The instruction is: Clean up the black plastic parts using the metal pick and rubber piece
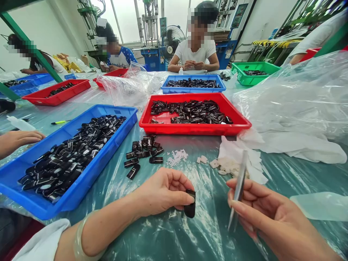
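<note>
Pinched a small black piece (190, 211) between left fingers (181, 198), on the near side of the red tray (190, 129); held metal tweezers (241, 172) (pointing down) in right fingers (249, 213), nearer than that tray's right corner.

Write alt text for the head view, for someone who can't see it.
A person's left hand holds a small black part, and the right hand holds metal tweezers, apart from it. On the plastic-covered table, a blue tray at left and a red tray beyond the hands hold many black parts; other people are around the table.
</note>
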Demonstrator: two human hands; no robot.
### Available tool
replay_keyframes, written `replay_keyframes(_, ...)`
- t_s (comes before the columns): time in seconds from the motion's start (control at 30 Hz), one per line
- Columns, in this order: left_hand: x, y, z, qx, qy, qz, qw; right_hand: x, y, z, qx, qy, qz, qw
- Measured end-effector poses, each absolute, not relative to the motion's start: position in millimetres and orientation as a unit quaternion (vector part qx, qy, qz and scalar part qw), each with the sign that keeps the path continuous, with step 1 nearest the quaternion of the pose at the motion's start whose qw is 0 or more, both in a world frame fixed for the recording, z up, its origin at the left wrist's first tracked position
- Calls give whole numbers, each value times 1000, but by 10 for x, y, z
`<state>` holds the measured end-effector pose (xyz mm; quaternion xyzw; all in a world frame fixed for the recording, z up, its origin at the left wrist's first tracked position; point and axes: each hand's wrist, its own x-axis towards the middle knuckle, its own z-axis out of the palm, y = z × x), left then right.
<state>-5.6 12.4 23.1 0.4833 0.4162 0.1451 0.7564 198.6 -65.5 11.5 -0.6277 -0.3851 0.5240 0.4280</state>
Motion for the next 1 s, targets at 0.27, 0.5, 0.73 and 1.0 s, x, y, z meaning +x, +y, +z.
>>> replay_keyframes(0.27,-72,59,224,473,338,86,809,1958,-689,224,-559,-395,555,473)
replay_keyframes(0.5,-77,62,212,453,297,70,838,2094,-720,146,-552,-407,544,484)
replay_keyframes(0.73,-87,63,202,431,295,68,850,1957,-758,216,-587,-371,498,519)
replay_keyframes(1.0,-67,69,204,412,295,70,859,1993,-769,211,-545,-421,544,479)
